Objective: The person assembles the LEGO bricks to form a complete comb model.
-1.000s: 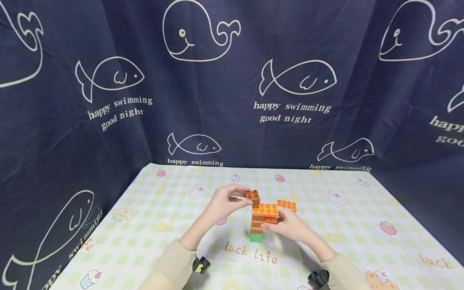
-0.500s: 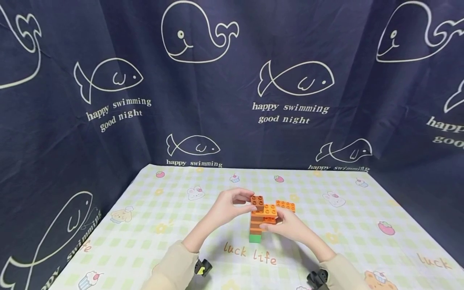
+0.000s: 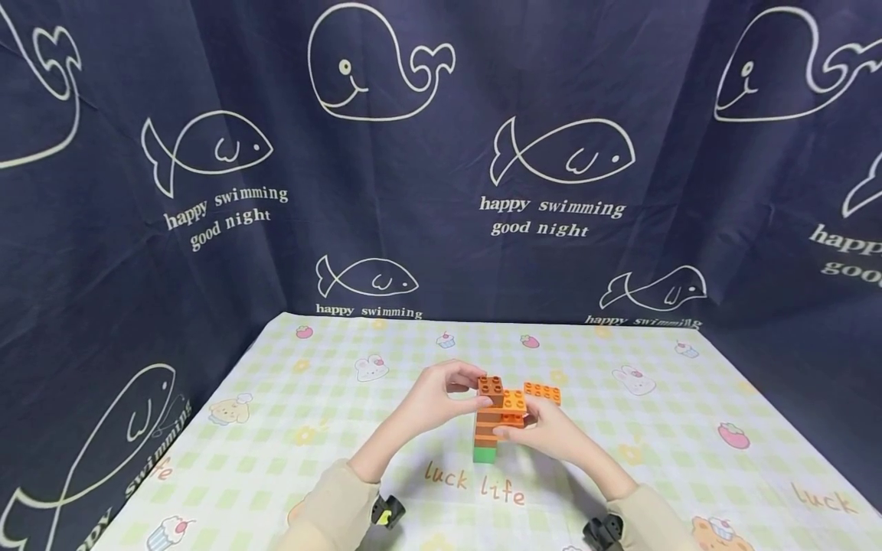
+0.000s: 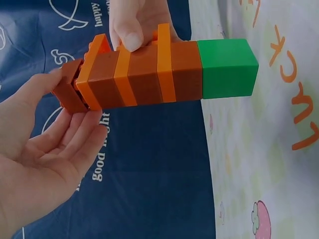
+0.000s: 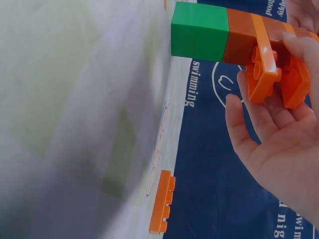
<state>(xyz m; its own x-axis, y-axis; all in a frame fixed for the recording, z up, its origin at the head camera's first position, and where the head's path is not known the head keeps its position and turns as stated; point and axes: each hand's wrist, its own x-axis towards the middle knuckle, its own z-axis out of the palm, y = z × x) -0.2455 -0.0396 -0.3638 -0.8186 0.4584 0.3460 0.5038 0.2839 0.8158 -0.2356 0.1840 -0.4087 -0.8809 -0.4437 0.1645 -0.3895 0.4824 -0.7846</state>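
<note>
A tower of brown bricks and thin orange plates stands on a green brick on the table. Some orange plates jut out to the right. Between its thumb and fingers, my left hand pinches a square brown brick on the tower's top. This brick sits slightly tilted over the top orange plate, with a thin gap showing in the left wrist view. My right hand grips the tower from the right, its thumb against a middle brown brick; the fingers pass behind, partly hidden.
A loose orange plate with studs lies on the table behind my right hand. A checked cloth with printed pictures covers the table. A dark blue curtain hangs behind and at both sides.
My left hand has brought the brown brick rightward and down onto the left end of the tower's top plate. My right hand keeps its grip on the tower.
</note>
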